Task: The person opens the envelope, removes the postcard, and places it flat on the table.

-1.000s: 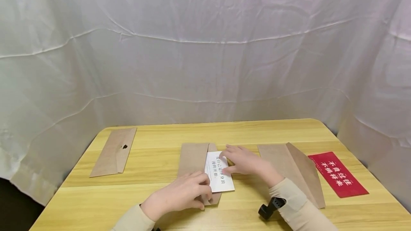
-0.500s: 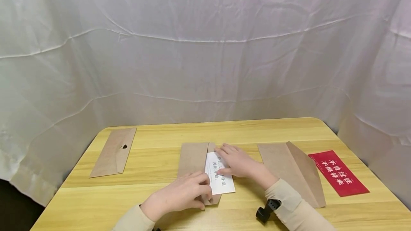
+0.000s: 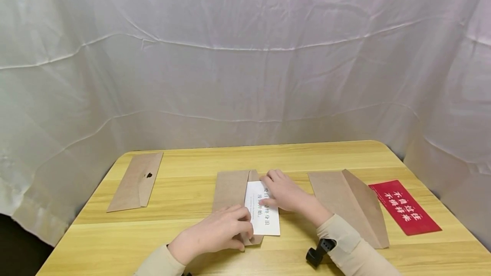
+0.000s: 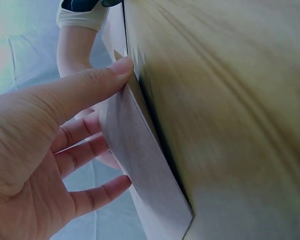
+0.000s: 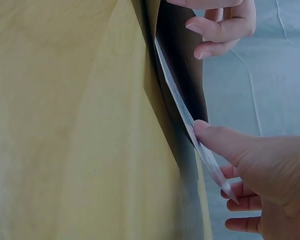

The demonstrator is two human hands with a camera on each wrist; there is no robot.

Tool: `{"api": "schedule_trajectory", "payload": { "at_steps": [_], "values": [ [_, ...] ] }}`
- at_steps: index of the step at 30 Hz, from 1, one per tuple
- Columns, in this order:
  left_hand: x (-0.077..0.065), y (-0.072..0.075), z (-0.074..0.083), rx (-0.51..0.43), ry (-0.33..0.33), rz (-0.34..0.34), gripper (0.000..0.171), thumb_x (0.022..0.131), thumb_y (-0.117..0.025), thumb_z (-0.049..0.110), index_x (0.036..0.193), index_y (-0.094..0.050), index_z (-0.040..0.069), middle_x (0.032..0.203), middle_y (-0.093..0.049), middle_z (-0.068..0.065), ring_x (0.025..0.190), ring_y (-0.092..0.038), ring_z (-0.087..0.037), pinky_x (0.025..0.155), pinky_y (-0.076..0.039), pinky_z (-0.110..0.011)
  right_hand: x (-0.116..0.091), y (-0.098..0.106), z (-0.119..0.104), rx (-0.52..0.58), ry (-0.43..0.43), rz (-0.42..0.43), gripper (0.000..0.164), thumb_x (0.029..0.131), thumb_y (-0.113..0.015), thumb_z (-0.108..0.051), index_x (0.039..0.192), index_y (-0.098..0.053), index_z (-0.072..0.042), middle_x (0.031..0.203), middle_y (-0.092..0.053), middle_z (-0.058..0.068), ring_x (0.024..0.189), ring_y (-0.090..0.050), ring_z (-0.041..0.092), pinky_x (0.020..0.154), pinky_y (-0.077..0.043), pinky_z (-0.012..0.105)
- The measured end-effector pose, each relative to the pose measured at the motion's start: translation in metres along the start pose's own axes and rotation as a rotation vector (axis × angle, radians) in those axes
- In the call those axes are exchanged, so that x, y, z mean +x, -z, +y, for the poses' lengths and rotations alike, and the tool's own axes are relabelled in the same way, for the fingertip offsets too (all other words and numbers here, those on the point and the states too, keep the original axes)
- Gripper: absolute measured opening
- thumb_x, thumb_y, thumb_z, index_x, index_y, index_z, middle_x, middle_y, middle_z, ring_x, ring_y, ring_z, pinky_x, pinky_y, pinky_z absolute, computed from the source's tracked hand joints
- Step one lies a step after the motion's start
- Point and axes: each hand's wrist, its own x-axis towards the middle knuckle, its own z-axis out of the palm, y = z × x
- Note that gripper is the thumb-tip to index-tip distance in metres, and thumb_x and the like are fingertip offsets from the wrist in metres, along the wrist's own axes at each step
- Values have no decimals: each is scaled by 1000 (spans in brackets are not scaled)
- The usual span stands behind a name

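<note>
A brown paper envelope (image 3: 232, 186) lies mid-table with its flap side to the right. My left hand (image 3: 218, 231) holds its near end, thumb at the edge and fingers on top; in the left wrist view the envelope (image 4: 147, 165) lifts slightly there. A white card (image 3: 265, 221) with dark printed characters lies over the flap, its left edge at the mouth. My right hand (image 3: 288, 193) grips the card's far right part, covering some print. In the right wrist view, thumb and fingers pinch the card (image 5: 204, 155) beside the dark mouth of the envelope.
To the right, another brown envelope (image 3: 333, 191) lies with its flap unfolded. Beyond it is a red card (image 3: 404, 208) with white characters. At the far left lies a closed brown envelope (image 3: 134, 182) with a dark spot. A pale curtain (image 3: 245, 84) hangs behind the table.
The white card has slid slightly toward the table's near side and sits straighter than half a second ago. My right hand has shifted a little left. My left hand keeps its place.
</note>
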Motion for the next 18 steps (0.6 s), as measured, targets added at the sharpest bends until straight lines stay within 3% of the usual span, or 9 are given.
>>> {"api": "schedule_trajectory", "payload": {
  "at_steps": [8, 18],
  "values": [
    [0, 0, 0, 2, 1, 3, 22, 75, -79, 40, 90, -66, 30, 101, -54, 13, 95, -49, -4, 82, -46, -19, 0, 3, -2, -29, -2, 52, 61, 84, -71, -47, 125, -55, -4, 105, -48, 6, 98, -45, 21, 83, -44, 36],
    [0, 0, 0, 9, -2, 7, 23, 75, -79, 41, 92, -67, 30, 101, -53, 12, 95, -49, -4, 82, -45, -19, 0, 8, -1, -44, 6, 110, 59, 80, -75, -44, 118, -57, -4, 100, -47, 5, 92, -43, 19, 78, -40, 33]
  ]
}}
